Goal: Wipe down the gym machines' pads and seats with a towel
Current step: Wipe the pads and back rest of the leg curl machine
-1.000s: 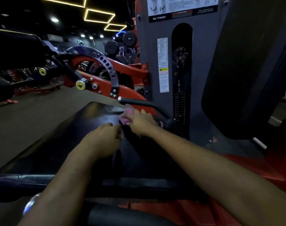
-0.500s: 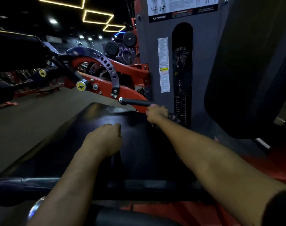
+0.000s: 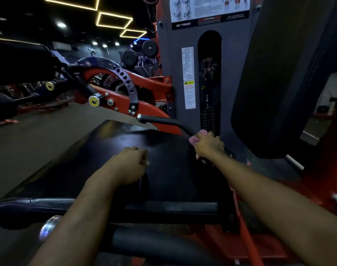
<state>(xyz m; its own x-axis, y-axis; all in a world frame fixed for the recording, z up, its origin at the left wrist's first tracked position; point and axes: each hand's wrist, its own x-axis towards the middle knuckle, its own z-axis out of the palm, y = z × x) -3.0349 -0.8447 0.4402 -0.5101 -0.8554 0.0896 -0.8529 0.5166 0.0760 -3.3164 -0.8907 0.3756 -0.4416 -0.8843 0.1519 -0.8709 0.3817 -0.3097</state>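
Change since a second ago: the right hand is no longer mid-seat beside the left. It is now out at the right edge of the black seat pad, at the foot of the bent handle. Its fingers are clamped round the pink towel, which bunches out at the knuckles and touches the pad's edge.

The left hand is in the same spot, knuckles down on the seat with fingers curled together into a loose fist. Nothing shows in its grip, so it reads as a brace.

Judgement: the stroke runs from centre out to the edge, so the middle-right of the seat is likely covered. The left half, the near lip and the other pads look still to do.

Count:
- hands: two
- towel: one
- seat pad: one
- upright back pad: one, at right, untouched
- roller pad: one, below the near edge
- handle: one
- weight plates in the background: two
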